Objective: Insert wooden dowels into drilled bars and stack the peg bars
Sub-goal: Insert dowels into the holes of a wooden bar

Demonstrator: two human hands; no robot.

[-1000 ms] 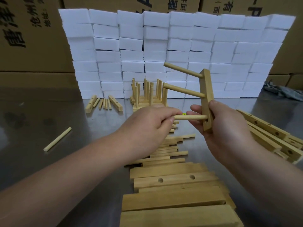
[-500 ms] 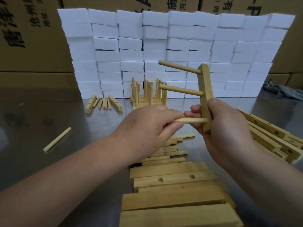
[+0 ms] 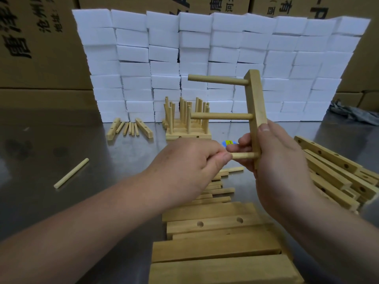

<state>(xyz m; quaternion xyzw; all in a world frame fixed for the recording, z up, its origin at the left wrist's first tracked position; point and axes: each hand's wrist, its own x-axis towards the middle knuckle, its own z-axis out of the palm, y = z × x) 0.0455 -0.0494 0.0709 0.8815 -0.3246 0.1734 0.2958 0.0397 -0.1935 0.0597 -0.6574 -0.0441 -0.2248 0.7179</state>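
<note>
Gripping the drilled bar (image 3: 255, 99) upright above the counter (image 3: 61, 201) with the right hand (image 3: 281, 160) — thumb lying up its near edge, fingers curling round its lower part from behind. Pinching the lowest dowel (image 3: 244, 155) at its free end with the left hand (image 3: 184, 167), fingers closing tight round it, the other end meeting the bar's bottom hole just beside the right palm. Not seeing how deep it is sitting. Carrying two more in the same bar: the top dowel (image 3: 217, 80) and the middle dowel (image 3: 221, 116), both pointing left, roughly level, one above the other.

Looking past the hands now: finding the finished peg bars (image 3: 187, 124) stacked mid-counter, pegs pointing up, in front of a wall of white foam blocks (image 3: 205, 48). Spotting a small cluster of bars and dowels (image 3: 130, 129) just left of that stack, and one loose dowel (image 3: 70, 173) lying alone well off to the left. Taking in a pile of drilled bars (image 3: 332, 167) at the right, near the right wrist, and more flat bars (image 3: 215, 249) at the near edge under both forearms. Catching a blue object (image 3: 228, 142) peeking between the hands and the stack — too small to name. Noting cardboard boxes (image 3: 37, 48) behind the foam and a grey cloth (image 3: 352, 113) at far right.
</note>
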